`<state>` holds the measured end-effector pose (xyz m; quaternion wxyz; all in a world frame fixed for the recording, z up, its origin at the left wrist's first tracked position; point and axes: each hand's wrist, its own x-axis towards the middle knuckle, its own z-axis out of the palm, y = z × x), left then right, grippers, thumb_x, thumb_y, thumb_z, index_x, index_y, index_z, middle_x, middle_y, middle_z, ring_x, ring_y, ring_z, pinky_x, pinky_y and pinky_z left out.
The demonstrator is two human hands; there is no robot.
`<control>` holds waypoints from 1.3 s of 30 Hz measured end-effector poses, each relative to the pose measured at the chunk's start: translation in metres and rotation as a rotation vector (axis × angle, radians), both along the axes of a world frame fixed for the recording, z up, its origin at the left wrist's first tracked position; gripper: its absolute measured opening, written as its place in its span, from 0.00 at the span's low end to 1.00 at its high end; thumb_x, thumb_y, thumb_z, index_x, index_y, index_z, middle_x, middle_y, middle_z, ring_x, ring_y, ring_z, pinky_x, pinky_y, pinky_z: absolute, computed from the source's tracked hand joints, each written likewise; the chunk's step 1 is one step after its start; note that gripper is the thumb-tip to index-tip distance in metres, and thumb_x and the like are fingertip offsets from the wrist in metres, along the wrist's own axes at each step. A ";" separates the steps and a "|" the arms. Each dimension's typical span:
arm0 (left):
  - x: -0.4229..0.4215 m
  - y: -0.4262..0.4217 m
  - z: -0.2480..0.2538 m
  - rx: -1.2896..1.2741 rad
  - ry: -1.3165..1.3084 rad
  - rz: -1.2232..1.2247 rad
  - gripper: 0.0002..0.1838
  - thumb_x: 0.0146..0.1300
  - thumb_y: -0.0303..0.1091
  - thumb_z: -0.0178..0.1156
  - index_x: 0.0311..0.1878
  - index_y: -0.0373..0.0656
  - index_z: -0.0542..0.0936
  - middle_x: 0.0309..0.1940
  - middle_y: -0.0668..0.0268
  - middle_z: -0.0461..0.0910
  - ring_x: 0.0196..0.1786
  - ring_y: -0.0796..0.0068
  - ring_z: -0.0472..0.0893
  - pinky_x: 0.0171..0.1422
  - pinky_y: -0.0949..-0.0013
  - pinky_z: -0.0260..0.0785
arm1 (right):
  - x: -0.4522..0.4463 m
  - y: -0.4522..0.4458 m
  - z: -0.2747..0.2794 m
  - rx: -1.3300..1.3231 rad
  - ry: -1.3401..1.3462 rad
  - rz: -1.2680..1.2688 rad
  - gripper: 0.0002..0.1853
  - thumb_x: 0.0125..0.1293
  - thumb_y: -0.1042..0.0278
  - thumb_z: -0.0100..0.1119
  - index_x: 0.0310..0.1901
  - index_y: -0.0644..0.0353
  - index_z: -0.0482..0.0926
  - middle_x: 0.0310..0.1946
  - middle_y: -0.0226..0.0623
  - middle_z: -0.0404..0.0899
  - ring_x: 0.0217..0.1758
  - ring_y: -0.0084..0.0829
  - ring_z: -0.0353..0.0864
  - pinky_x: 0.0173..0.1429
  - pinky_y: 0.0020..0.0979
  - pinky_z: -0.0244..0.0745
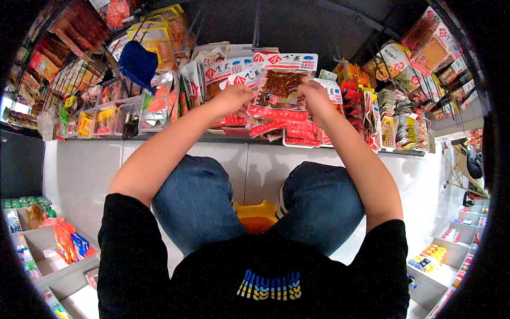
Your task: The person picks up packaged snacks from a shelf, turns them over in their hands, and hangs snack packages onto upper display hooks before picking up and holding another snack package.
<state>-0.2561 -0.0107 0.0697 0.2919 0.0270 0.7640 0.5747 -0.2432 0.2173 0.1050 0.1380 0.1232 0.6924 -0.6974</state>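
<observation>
A clear snack packet (pixel 281 87) with a white header, a red bottom band and brown shredded food inside is held upright between my two hands. My left hand (pixel 235 100) pinches its left edge, and my right hand (pixel 317 101) grips the right edge. Just below and behind it, more red-and-white packets (pixel 303 134) lie in a pile on the low shelf. Similar white-topped packets (pixel 228 69) stand behind my left hand.
Plastic bins (pixel 127 114) with small packets stand on the left, below a dark blue cloth-like item (pixel 139 65). Rows of bagged snacks (pixel 406 125) fill the right. Between my knees is a yellow stool (pixel 256 212). Compartmented shelves (pixel 48 244) stand behind me on both sides.
</observation>
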 end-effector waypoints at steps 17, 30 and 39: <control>0.023 0.029 0.061 0.276 0.249 -0.009 0.07 0.62 0.35 0.49 0.36 0.42 0.71 0.29 0.70 0.75 0.29 0.83 0.72 0.32 0.78 0.65 | 0.039 0.003 0.093 0.026 0.514 -0.043 0.14 0.46 0.81 0.48 0.39 0.64 0.69 0.29 0.33 0.74 0.30 0.21 0.72 0.34 0.23 0.66; 0.046 0.020 0.126 0.388 0.569 0.253 0.09 0.64 0.35 0.49 0.39 0.39 0.71 0.26 0.76 0.69 0.29 0.89 0.65 0.33 0.81 0.59 | 0.045 0.005 0.108 -0.286 0.517 0.067 0.16 0.52 0.83 0.48 0.44 0.60 0.66 0.33 0.34 0.76 0.28 0.17 0.71 0.29 0.19 0.63; 0.046 0.012 0.134 0.366 0.690 0.333 0.11 0.64 0.36 0.49 0.36 0.37 0.73 0.26 0.77 0.67 0.31 0.89 0.63 0.37 0.81 0.58 | 0.041 -0.010 0.091 -0.306 0.502 0.022 0.07 0.62 0.70 0.49 0.41 0.60 0.70 0.31 0.27 0.74 0.31 0.14 0.68 0.34 0.18 0.63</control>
